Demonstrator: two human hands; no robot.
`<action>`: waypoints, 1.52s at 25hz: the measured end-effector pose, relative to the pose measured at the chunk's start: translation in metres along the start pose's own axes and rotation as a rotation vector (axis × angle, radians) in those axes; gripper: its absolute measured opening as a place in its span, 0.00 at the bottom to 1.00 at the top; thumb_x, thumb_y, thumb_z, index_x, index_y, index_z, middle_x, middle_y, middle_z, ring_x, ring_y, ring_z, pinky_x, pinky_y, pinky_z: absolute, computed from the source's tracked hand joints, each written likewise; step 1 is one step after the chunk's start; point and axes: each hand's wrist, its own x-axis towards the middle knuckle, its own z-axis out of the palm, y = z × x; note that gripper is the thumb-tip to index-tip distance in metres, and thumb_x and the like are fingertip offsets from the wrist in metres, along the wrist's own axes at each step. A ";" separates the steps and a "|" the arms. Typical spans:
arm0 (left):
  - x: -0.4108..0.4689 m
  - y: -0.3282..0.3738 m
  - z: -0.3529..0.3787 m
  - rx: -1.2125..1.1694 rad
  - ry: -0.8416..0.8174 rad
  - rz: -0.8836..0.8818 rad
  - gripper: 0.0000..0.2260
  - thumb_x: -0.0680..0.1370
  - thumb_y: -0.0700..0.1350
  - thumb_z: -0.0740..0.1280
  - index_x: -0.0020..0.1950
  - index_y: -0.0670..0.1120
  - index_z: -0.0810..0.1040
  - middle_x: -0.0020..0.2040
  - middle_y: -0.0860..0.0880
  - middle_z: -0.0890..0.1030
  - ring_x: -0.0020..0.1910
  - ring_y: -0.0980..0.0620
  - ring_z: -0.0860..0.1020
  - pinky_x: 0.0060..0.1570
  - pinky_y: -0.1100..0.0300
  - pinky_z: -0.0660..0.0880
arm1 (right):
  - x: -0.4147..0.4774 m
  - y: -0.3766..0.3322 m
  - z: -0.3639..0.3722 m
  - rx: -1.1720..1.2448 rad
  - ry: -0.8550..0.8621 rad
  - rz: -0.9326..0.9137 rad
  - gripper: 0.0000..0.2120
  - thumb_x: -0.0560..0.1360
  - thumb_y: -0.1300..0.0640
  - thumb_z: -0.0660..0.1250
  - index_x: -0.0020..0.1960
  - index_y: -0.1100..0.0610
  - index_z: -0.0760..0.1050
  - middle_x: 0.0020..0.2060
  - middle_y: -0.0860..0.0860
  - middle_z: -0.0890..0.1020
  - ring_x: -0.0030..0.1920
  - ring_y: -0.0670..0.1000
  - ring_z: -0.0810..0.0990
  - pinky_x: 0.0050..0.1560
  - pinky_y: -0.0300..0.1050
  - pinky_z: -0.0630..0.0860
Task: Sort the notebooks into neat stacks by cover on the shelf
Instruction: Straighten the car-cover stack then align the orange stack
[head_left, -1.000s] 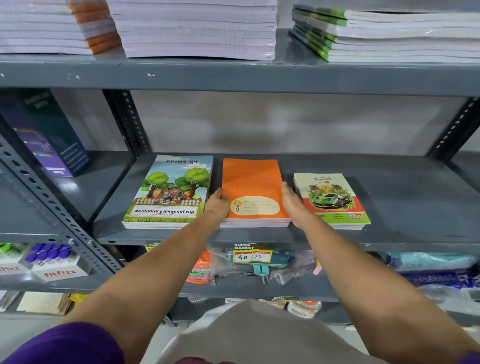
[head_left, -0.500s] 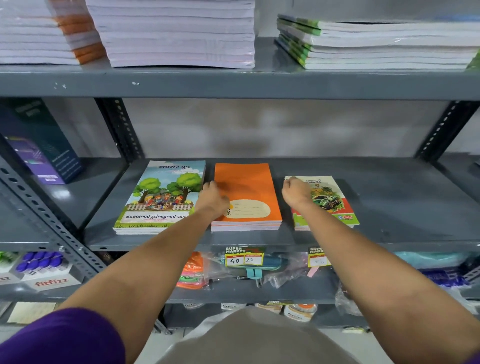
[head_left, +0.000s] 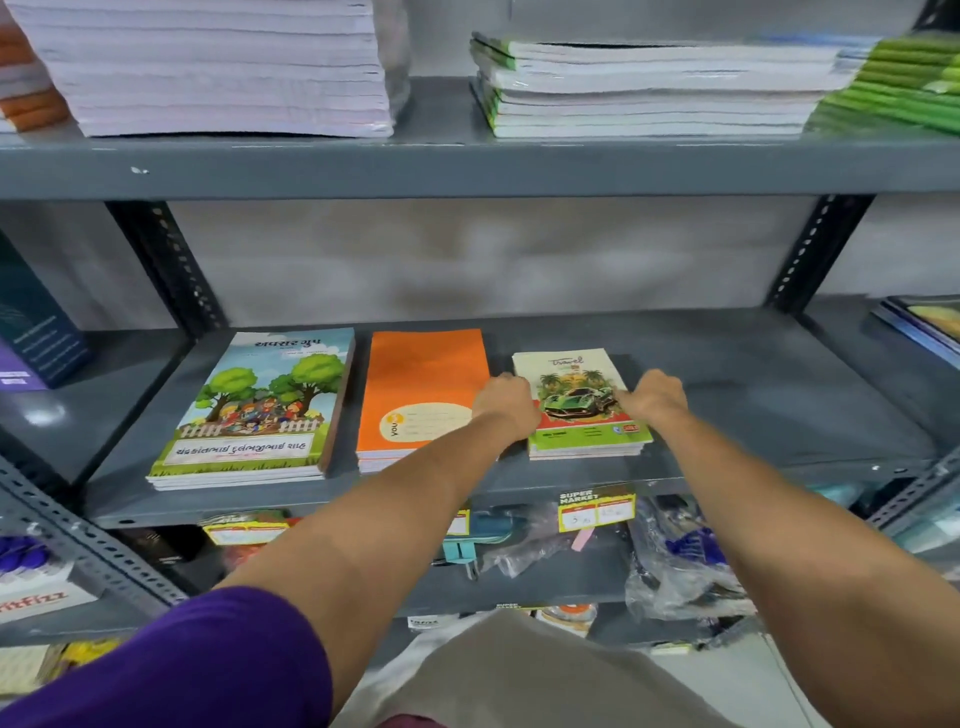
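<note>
The notebooks lay in three low stacks along the front of the grey middle shelf (head_left: 727, 405). The car-cover stack (head_left: 576, 405), smallest of the three, sat between the two hands. The left hand (head_left: 506, 402) pressed against its left edge, fingers curled down along the side; the right hand (head_left: 655, 397) did the same on the right edge, so the stack was squeezed from both sides. Whether either hand truly gripped the covers or only pushed on them could not be told.

Just to the left of the left hand, and partly under its wrist, lay the orange stack (head_left: 421, 384), close beside the car-cover stack. Further left of that hand sat the larger tree-cover stack (head_left: 260, 410), apart from the orange one by a narrow gap.

Above both hands, the upper shelf (head_left: 467, 166) carried tall piles of notebooks (head_left: 218, 67) showing their page edges. Below the forearms, yellow price tags (head_left: 596, 512) hung on the lower shelf's front.
</note>
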 end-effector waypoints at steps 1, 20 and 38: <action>0.002 0.006 0.002 0.032 0.001 -0.033 0.14 0.78 0.42 0.62 0.60 0.40 0.78 0.59 0.42 0.78 0.59 0.43 0.77 0.55 0.52 0.77 | 0.000 0.004 0.002 0.008 -0.019 -0.019 0.18 0.76 0.50 0.68 0.53 0.67 0.78 0.54 0.63 0.82 0.56 0.62 0.80 0.52 0.50 0.77; 0.006 0.029 -0.002 0.154 -0.469 -0.042 0.42 0.57 0.72 0.73 0.59 0.43 0.75 0.57 0.48 0.79 0.54 0.47 0.77 0.52 0.55 0.74 | 0.001 0.028 -0.022 0.079 -0.530 -0.329 0.14 0.70 0.46 0.73 0.51 0.54 0.79 0.48 0.50 0.83 0.50 0.50 0.80 0.49 0.44 0.77; -0.001 0.039 0.004 0.264 -0.270 -0.102 0.25 0.63 0.54 0.80 0.54 0.44 0.77 0.44 0.50 0.78 0.51 0.49 0.81 0.43 0.58 0.76 | -0.007 0.023 -0.007 -0.181 -0.417 -0.340 0.25 0.55 0.52 0.85 0.45 0.56 0.76 0.42 0.53 0.84 0.35 0.52 0.83 0.41 0.45 0.82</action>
